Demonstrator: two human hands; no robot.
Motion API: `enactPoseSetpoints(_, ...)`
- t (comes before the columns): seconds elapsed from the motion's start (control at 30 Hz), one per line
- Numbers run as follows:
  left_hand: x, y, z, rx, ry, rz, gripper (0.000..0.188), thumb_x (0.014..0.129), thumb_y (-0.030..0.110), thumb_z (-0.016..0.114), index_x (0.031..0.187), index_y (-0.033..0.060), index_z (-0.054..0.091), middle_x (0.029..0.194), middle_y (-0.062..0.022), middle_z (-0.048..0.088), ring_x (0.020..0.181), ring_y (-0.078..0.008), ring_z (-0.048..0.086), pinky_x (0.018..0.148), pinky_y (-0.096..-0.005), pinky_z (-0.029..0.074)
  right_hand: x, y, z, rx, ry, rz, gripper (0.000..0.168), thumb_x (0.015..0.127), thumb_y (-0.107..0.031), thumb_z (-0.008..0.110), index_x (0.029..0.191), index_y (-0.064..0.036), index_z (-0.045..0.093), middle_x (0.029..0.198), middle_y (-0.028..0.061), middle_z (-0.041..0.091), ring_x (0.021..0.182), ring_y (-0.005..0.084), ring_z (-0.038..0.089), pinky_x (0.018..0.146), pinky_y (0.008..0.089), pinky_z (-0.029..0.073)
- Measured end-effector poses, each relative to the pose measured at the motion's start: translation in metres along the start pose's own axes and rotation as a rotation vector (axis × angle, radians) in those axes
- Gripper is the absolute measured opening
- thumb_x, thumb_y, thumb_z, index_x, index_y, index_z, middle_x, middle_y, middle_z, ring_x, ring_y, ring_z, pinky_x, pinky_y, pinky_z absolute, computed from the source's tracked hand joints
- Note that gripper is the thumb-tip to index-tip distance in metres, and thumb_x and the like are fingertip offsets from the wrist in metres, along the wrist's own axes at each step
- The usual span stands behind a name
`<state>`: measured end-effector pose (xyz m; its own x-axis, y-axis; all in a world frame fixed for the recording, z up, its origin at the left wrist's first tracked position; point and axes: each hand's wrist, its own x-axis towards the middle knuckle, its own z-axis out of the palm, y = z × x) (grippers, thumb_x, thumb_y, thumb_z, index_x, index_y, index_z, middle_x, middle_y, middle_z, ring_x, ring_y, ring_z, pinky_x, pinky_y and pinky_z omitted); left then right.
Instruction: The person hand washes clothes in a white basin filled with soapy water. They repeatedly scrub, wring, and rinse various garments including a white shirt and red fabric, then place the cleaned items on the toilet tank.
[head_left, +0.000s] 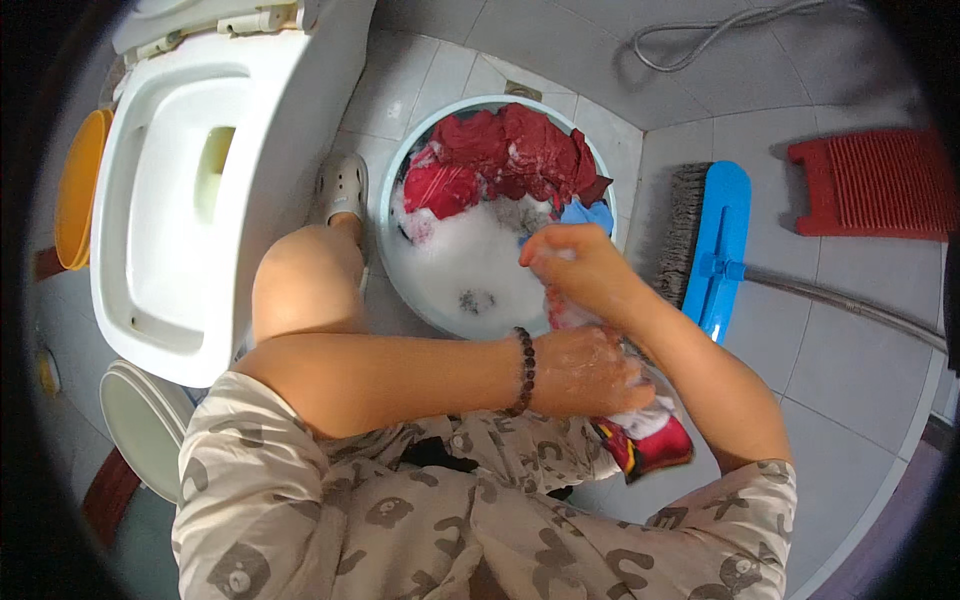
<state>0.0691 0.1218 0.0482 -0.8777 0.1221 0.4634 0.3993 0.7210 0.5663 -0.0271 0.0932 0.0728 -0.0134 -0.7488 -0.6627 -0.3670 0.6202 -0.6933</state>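
Note:
A round light-blue basin (388, 247) of sudsy water stands on the tiled floor. Dark red wet clothes (517, 150) are heaped along its far side, with a blue cloth (587, 214) at the right. My left hand (589, 371), with a dark bead bracelet at the wrist, grips a soapy red garment (660, 446) with white, yellow and black parts, whose end hangs below the fingers. Above it, over the basin's right rim, my right hand (574, 262) is curled and foamy around another part of the same cloth. Both hands partly hide the cloth between them.
A white toilet (165, 210) with its lid raised is at the left, beside an orange basin (81, 187) and pale stacked basins (139, 427). To the right lie a blue floor brush (727, 217) with a metal handle and a red washboard (877, 184). A grey hose (697, 30) hangs at the top.

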Motion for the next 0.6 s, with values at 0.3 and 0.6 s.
enactPoseSetpoints(0.3, -0.020, -0.056, 0.085, 0.157, 0.079, -0.022, 0.033, 0.081, 0.020, 0.043, 0.111, 0.0068, 0.047, 0.104, -0.0140, 0.054, 0.095, -0.0242, 0.053, 0.082, -0.0382, 0.040, 0.069, 0.069, 0.050, -0.540, 0.181, -0.332, 0.014, 0.072, -0.011, 0.053, 0.076, 0.000, 0.060, 0.065, 0.0147, 0.060, 0.057, 0.0260, 0.058, 0.058, 0.0345, 0.047)
enactPoseSetpoints(0.6, -0.028, -0.069, 0.079, 0.131, -0.288, -0.130, 0.037, 0.080, 0.021, 0.048, 0.113, 0.0073, 0.043, 0.109, -0.0157, 0.051, 0.103, -0.0296, 0.049, 0.089, -0.0422, 0.035, 0.081, 0.077, 0.020, -0.050, 0.337, -0.173, 0.014, 0.078, -0.014, 0.057, 0.086, -0.003, 0.058, 0.067, 0.0040, 0.058, 0.065, 0.0151, 0.057, 0.059, 0.0272, 0.045)
